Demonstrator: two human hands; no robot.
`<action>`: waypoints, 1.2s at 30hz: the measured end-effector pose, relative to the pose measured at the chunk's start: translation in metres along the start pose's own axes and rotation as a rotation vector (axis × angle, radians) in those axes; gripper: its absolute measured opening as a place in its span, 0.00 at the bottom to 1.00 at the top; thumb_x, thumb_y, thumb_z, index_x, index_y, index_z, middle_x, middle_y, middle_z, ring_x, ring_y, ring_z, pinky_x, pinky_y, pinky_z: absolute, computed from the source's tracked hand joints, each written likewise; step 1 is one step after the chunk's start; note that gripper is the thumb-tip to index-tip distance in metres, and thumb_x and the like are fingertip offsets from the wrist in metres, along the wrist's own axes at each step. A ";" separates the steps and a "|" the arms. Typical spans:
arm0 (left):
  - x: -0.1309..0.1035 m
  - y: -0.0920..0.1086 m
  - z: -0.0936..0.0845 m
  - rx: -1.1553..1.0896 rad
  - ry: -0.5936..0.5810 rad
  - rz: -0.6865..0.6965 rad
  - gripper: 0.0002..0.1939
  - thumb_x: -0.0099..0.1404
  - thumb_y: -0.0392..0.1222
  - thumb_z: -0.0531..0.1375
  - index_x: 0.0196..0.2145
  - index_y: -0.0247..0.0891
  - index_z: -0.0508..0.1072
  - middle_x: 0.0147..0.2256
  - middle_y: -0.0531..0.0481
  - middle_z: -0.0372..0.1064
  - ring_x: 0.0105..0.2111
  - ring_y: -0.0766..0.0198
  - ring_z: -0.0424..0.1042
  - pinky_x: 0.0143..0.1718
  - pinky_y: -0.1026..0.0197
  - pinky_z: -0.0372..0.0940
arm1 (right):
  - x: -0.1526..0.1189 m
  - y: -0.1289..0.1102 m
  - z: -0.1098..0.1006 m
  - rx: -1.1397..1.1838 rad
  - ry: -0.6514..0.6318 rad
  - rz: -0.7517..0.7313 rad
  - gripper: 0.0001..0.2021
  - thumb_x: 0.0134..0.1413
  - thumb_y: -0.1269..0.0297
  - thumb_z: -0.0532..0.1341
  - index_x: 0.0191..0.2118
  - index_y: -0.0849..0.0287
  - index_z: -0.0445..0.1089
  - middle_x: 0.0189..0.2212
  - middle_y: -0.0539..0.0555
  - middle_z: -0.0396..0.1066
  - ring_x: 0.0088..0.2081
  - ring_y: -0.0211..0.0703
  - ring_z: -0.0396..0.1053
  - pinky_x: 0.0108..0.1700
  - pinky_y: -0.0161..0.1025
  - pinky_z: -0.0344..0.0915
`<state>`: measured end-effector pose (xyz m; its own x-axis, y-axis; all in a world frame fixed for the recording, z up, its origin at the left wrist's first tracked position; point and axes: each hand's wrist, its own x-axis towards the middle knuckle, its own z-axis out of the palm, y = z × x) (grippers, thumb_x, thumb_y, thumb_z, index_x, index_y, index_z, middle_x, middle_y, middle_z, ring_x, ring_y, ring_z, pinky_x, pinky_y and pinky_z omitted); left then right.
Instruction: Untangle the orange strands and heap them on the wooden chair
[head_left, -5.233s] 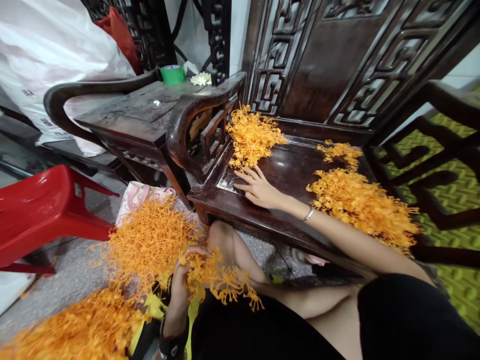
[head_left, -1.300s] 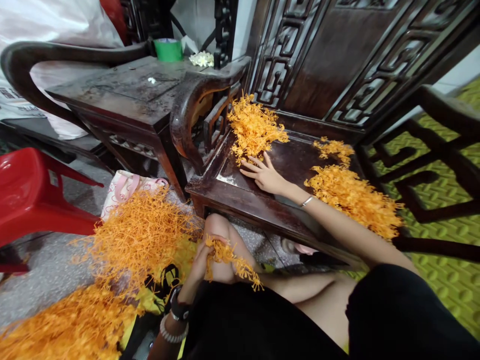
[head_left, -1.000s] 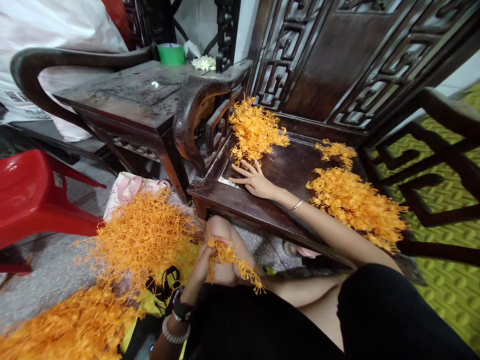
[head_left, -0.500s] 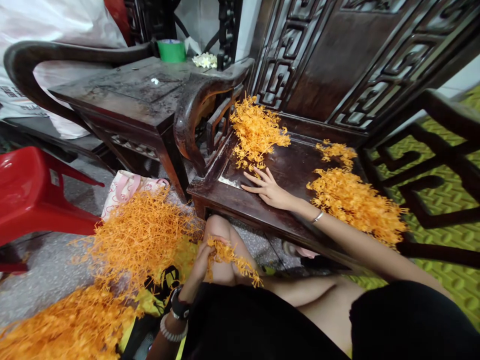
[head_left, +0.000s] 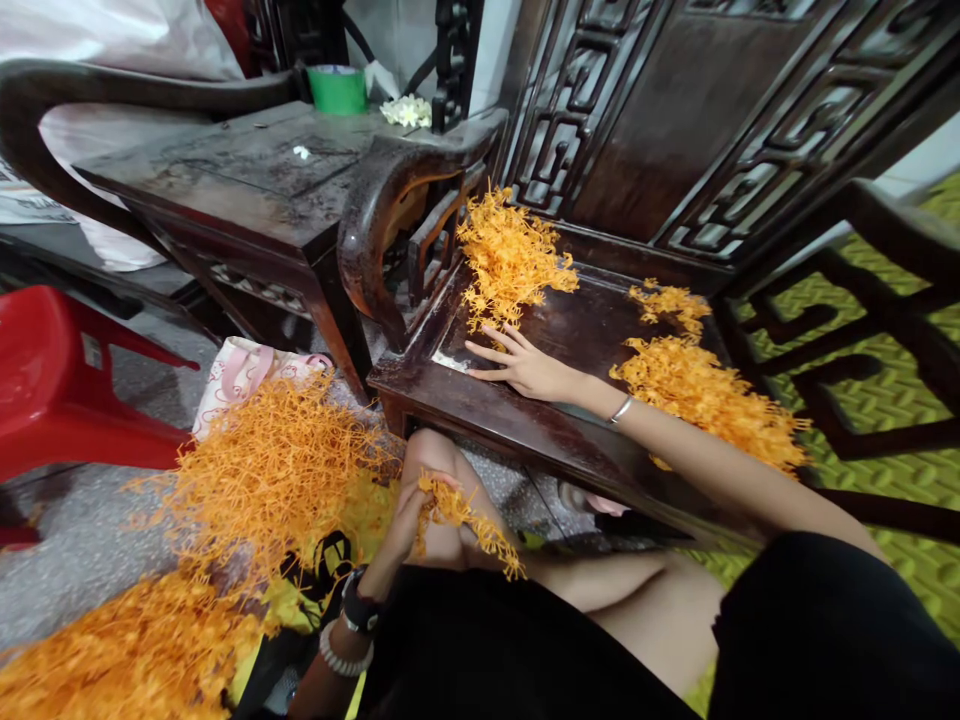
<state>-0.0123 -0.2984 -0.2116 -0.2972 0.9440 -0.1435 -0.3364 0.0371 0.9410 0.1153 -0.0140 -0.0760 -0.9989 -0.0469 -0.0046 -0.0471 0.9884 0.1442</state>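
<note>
Your left hand [head_left: 409, 508] grasps an orange bunch [head_left: 459, 508]; pinch it lightly. Your right hand [head_left: 534, 371], spread and, palm hidden, seemingly empty, should touch the orange heap [head_left: 511, 258] gently.

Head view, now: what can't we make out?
All in the head view:
Orange bunch: one end hidden inside the left hand.
Right hand: palm hidden by its back; contact with the seat unclear.
Red stool: cut off by left edge.
White bag: cut off by top edge.

My feed's left edge crops the red stool [head_left: 45, 375]. The left hand [head_left: 409, 506] hides part of the orange sprigs [head_left: 456, 509] from me.
</note>
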 end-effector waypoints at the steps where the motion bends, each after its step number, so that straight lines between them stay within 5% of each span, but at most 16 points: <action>1: 0.001 -0.001 0.001 -0.011 -0.001 -0.009 0.16 0.56 0.42 0.54 0.33 0.32 0.78 0.35 0.43 0.73 0.38 0.56 0.70 0.46 0.60 0.62 | 0.003 0.000 0.000 -0.005 0.005 -0.012 0.34 0.54 0.80 0.49 0.65 0.49 0.57 0.69 0.46 0.32 0.70 0.55 0.24 0.67 0.64 0.30; 9: 0.004 -0.011 0.002 -0.018 0.148 -0.087 0.11 0.52 0.45 0.59 0.27 0.35 0.76 0.29 0.44 0.69 0.35 0.57 0.66 0.41 0.61 0.62 | 0.020 0.006 0.008 -0.037 0.048 -0.069 0.35 0.52 0.81 0.50 0.66 0.50 0.56 0.69 0.47 0.30 0.70 0.53 0.25 0.68 0.59 0.30; 28: 0.014 -0.038 0.007 -0.020 -0.130 -0.082 0.14 0.58 0.46 0.54 0.33 0.35 0.74 0.38 0.41 0.72 0.39 0.56 0.70 0.46 0.59 0.62 | 0.044 0.002 0.014 -0.155 0.143 -0.091 0.31 0.55 0.78 0.53 0.65 0.52 0.58 0.69 0.49 0.35 0.69 0.50 0.22 0.68 0.58 0.30; 33: 0.017 -0.037 0.005 -0.024 -0.119 -0.078 0.16 0.55 0.47 0.54 0.34 0.34 0.75 0.37 0.42 0.72 0.38 0.56 0.69 0.45 0.59 0.62 | 0.037 -0.003 0.011 -0.128 0.164 -0.035 0.31 0.56 0.78 0.51 0.66 0.54 0.57 0.69 0.49 0.35 0.70 0.51 0.24 0.68 0.58 0.31; 36: 0.014 -0.031 0.004 -0.021 -0.010 -0.086 0.14 0.53 0.44 0.54 0.31 0.34 0.75 0.34 0.43 0.71 0.37 0.57 0.68 0.45 0.59 0.61 | 0.021 -0.009 0.008 -0.070 0.141 0.081 0.31 0.56 0.78 0.49 0.65 0.57 0.58 0.69 0.50 0.36 0.70 0.53 0.25 0.68 0.59 0.32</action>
<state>-0.0018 -0.2852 -0.2418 -0.2572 0.9410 -0.2199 -0.3791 0.1111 0.9186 0.0952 -0.0225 -0.0856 -0.9889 0.0081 0.1483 0.0390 0.9775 0.2071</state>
